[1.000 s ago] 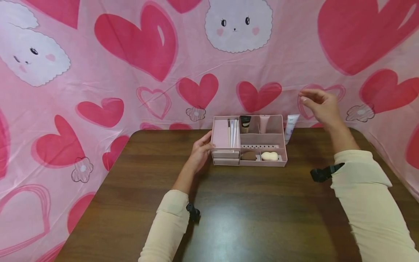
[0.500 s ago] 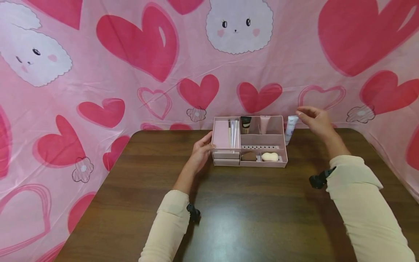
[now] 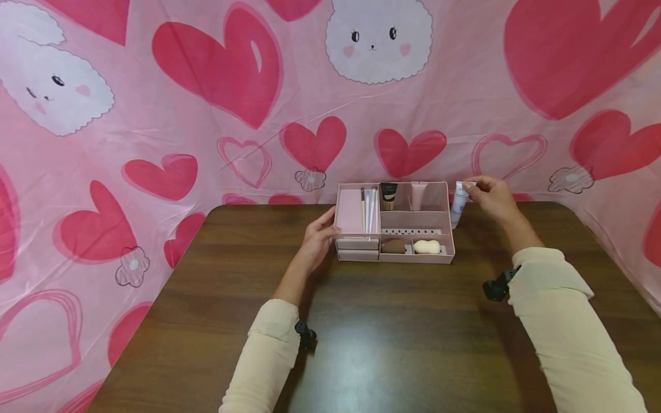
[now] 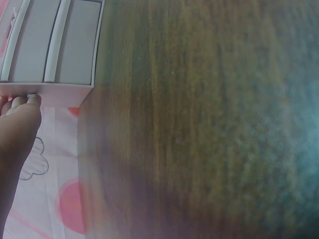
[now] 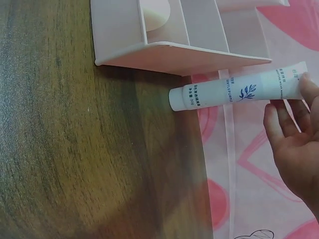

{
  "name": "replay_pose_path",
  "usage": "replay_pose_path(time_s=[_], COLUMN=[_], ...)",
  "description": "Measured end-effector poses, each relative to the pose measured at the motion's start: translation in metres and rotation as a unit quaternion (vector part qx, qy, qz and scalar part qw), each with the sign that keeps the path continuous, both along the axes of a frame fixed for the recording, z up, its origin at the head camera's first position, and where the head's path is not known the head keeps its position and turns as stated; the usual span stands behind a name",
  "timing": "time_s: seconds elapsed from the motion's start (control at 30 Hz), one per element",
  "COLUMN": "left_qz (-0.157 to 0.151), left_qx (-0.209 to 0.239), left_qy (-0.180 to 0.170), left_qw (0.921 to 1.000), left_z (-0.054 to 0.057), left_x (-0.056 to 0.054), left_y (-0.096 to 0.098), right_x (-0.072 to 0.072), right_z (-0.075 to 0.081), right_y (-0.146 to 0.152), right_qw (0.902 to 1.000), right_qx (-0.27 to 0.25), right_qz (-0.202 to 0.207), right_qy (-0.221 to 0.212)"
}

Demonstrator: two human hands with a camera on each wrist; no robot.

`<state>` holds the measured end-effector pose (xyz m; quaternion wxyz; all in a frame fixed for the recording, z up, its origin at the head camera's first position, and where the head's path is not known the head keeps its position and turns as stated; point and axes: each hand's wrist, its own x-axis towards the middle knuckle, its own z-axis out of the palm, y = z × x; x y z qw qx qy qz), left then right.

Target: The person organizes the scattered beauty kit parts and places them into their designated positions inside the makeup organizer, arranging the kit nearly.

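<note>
A pink makeup organizer (image 3: 415,219) stands at the back of the wooden table, its drawers (image 4: 75,45) in the left wrist view. My left hand (image 3: 316,241) holds its left side, fingers along the outer wall and thumb at the rim. Just off the organizer's right side, a white squeeze tube (image 5: 234,92) stands cap down, leaning slightly. My right hand (image 3: 493,198) pinches the tube's flat upper end between thumb and fingers. Several slim brushes (image 3: 369,209), a black-topped tube (image 3: 388,196), a pink tube (image 3: 418,196), a brown sponge (image 3: 393,246) and a cream sponge (image 3: 427,246) sit in the organizer.
The brown wooden table (image 3: 372,327) stretches in front of the organizer. A pink cloth with hearts (image 3: 217,74) hangs close behind the table's back edge and at its sides. A dotted strip (image 3: 410,232) lies in the organizer's middle compartment.
My right hand has come down and to the left from above the tube, and its fingers now pinch the tube's top. The left hand and the organizer have stayed in place.
</note>
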<state>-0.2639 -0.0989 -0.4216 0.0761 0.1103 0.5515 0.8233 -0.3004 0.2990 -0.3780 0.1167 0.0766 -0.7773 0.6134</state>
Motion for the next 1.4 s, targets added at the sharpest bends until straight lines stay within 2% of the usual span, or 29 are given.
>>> replay_pose_path(time_s=[0.37,0.6,0.77,1.0,1.17,1.4], left_qz=[0.001,-0.006,-0.007,-0.006,-0.004,-0.004], left_qx=[0.0,-0.006,-0.007,0.003,-0.001,-0.005], left_qy=[0.001,0.01,0.012,0.004,0.002,0.003], left_qw=[1.0,0.9999,0.9999,1.0,1.0,1.0], left_z=[-0.002,-0.001,-0.003,-0.002,-0.001,-0.001], left_x=[-0.001,-0.001,-0.002,0.0,0.0,-0.001], left_y=[0.0,-0.001,-0.001,0.0,0.0,-0.001], right_x=[0.002,0.002,0.001,0.002,0.007,0.021], right_z=[-0.003,-0.005,-0.006,-0.006,0.001,0.025], right_y=[-0.004,-0.005,-0.005,-0.006,-0.007,-0.017], right_qw=[0.997,0.9972,0.9966,0.9943,0.9955,0.9945], right_qx=[-0.071,-0.032,-0.026,0.008,-0.029,-0.046], right_qz=[-0.027,-0.067,-0.078,-0.105,-0.088,-0.072], right_qy=[0.015,0.007,0.007,0.016,0.022,0.06])
